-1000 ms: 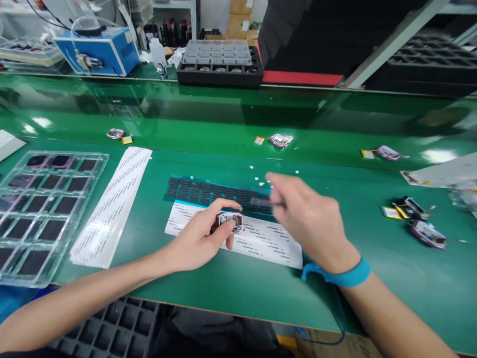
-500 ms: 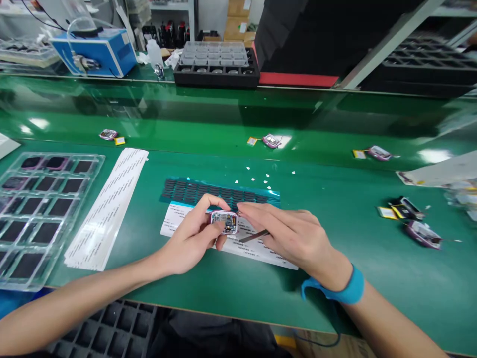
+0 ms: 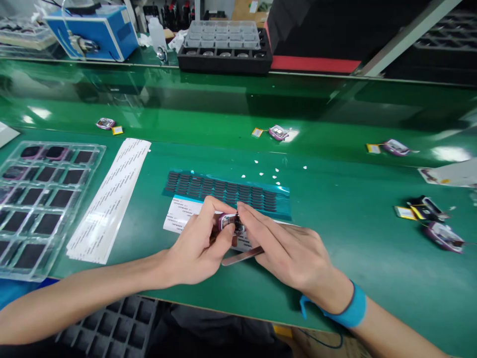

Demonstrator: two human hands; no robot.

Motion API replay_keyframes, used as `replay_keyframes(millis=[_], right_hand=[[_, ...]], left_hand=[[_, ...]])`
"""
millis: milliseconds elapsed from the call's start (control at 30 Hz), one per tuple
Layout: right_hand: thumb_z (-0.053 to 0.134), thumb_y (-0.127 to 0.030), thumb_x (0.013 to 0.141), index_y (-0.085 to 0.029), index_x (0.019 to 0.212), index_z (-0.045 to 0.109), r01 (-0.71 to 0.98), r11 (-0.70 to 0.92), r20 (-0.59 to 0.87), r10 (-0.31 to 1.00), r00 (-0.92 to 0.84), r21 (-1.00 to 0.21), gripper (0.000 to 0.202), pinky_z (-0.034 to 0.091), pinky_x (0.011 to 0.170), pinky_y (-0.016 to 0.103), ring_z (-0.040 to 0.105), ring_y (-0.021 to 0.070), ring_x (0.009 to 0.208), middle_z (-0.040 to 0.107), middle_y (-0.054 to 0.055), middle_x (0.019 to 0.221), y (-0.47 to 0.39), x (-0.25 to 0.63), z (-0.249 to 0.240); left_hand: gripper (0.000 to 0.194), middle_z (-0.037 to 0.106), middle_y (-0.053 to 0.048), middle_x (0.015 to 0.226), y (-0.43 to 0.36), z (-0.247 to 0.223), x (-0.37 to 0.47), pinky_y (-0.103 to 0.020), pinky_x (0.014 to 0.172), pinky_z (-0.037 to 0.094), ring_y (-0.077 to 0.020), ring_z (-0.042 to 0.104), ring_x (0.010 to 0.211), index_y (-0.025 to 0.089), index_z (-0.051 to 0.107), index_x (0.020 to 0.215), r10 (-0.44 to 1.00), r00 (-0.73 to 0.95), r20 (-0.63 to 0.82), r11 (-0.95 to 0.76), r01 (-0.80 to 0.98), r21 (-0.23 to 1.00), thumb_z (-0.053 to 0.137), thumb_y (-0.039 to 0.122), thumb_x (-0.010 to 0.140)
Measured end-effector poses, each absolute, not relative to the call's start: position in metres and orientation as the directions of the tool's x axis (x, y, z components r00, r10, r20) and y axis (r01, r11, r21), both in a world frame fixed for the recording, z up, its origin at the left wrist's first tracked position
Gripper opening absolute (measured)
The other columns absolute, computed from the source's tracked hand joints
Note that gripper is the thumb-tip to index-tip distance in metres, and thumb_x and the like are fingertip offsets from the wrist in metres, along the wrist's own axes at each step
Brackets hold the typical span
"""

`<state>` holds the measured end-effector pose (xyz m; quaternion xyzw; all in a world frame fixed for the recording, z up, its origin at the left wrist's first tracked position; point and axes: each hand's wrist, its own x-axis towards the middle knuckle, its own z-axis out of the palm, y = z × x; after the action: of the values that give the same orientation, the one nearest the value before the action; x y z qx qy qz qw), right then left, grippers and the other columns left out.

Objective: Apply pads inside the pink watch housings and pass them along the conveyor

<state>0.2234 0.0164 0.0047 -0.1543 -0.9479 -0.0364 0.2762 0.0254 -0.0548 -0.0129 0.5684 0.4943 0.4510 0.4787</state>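
Note:
My left hand (image 3: 199, 246) is closed around a small purple-rimmed watch case (image 3: 222, 221), its thumb pressed on the exposed circuit board. Close against the case's right side, the fingertips of my right hand (image 3: 292, 243) pinch a pair of metal tweezers (image 3: 242, 256). The flat end of the tweezers sticks out below the palm toward the left; their tips are mostly hidden by the fingers. Under both hands lies a printed white backing sheet (image 3: 181, 215). Just beyond it is a blue film (image 3: 285, 204) bearing rows of small black strips (image 3: 227, 191).
A clear tray (image 3: 97, 154) of dark squares and white printed strips (image 3: 112, 199) lie left. Opened watch cases with yellow batteries rest at the back left, back middle (image 3: 278, 132) and right (image 3: 443, 235). White scraps (image 3: 261, 174) dot the green bench. A blue wristband (image 3: 356, 306) circles my right wrist.
The watch case has tilted and is more covered by my fingers. My right hand has closed in on it, and the tweezers' flat end has swung lower left. The view has shifted slightly.

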Motion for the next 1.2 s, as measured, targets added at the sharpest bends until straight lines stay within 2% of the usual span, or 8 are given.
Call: replay_keyframes(millis=[233,467,567,667,800,900,1067,1200], right_hand=[[0.049,0.001,0.089,-0.005,0.141,0.057,0.310,0.947,0.576,0.300,-0.761,-0.084,0.053,0.067,0.072,0.027,0.079,0.0240,0.097,0.074,0.018,0.123,0.010,0.217,-0.006],[0.059,-0.021,0.101,-0.019,0.103,0.075,0.282,0.670,0.419,0.682,-0.599,-0.686,0.016,0.051,0.049,0.020,0.066,0.0104,0.053,0.076,-0.002,0.073,0.011,0.203,0.006],[0.064,-0.030,0.099,-0.018,0.090,0.073,0.270,0.500,0.271,0.764,-0.586,-0.823,0.017,0.039,0.040,0.020,0.052,0.0084,0.043,0.066,-0.004,0.059,0.013,0.199,0.012],[0.065,-0.031,0.097,-0.019,0.086,0.068,0.233,0.354,0.155,0.788,-0.596,-0.906,0.017,0.042,0.042,0.020,0.058,0.0107,0.048,0.070,-0.002,0.065,0.014,0.199,0.012],[0.066,-0.033,0.097,-0.018,0.083,0.065,0.236,0.323,0.123,0.789,-0.602,-0.916,0.021,0.041,0.041,0.021,0.058,0.0116,0.048,0.068,-0.002,0.061,0.020,0.202,0.012],[0.061,-0.034,0.101,-0.019,0.073,0.066,0.221,0.430,0.211,0.751,-0.626,-0.876,0.032,0.036,0.040,0.023,0.052,0.0100,0.044,0.064,-0.003,0.056,0.028,0.209,0.021],[0.041,-0.041,0.109,-0.023,0.076,0.068,0.058,0.514,0.380,0.701,-0.604,-0.856,0.046,0.044,0.045,0.031,0.060,0.0168,0.052,0.071,0.004,0.068,0.030,0.238,0.045],[0.038,-0.049,0.109,-0.026,0.069,0.067,0.324,0.554,0.391,0.804,-0.448,-0.767,0.054,0.048,0.052,0.036,0.061,0.0203,0.058,0.067,0.005,0.066,0.021,0.269,0.042]], left_hand=[[0.011,0.048,0.010,0.050,-0.052,-0.012,0.028,-0.017,0.039,0.025,-0.0056,0.041,0.037,0.023,0.046,0.092,0.986,-0.062,0.153,-0.130,0.283,0.950,0.057,0.022,0.095],[0.008,0.053,0.009,0.051,-0.051,-0.009,0.024,-0.018,0.040,0.031,-0.0070,0.048,0.038,0.022,0.052,0.092,0.964,-0.036,0.264,-0.234,0.358,0.904,0.059,0.018,0.091],[0.006,0.058,0.006,0.056,-0.052,-0.012,0.025,-0.020,0.043,0.035,-0.0101,0.057,0.044,0.022,0.052,0.098,0.964,-0.008,0.264,-0.245,0.348,0.905,0.057,0.021,0.095],[0.010,0.061,0.005,0.061,-0.053,-0.015,0.026,-0.021,0.045,0.040,-0.0108,0.060,0.047,0.022,0.052,0.104,0.962,0.008,0.273,-0.263,0.298,0.918,0.057,0.021,0.096],[0.023,0.068,0.002,0.070,-0.051,-0.013,0.026,-0.019,0.042,0.040,-0.0085,0.058,0.045,0.019,0.053,0.116,0.970,0.070,0.234,-0.243,0.234,0.941,0.062,0.018,0.095],[0.013,0.072,0.000,0.073,-0.048,-0.009,0.023,-0.020,0.047,0.045,-0.0091,0.061,0.049,0.017,0.060,0.110,0.933,0.118,0.340,-0.359,0.277,0.891,0.062,0.018,0.097],[0.007,0.079,-0.009,0.090,-0.038,-0.007,0.015,-0.035,0.077,0.056,-0.0260,0.076,0.096,0.016,0.068,0.098,0.746,0.348,0.568,-0.657,0.520,0.546,0.061,0.018,0.099],[0.016,0.079,-0.013,0.115,-0.034,-0.014,0.015,-0.045,0.094,0.056,-0.0303,0.071,0.118,0.013,0.065,0.106,0.668,0.583,0.462,-0.744,0.522,0.417,0.049,0.016,0.104]])
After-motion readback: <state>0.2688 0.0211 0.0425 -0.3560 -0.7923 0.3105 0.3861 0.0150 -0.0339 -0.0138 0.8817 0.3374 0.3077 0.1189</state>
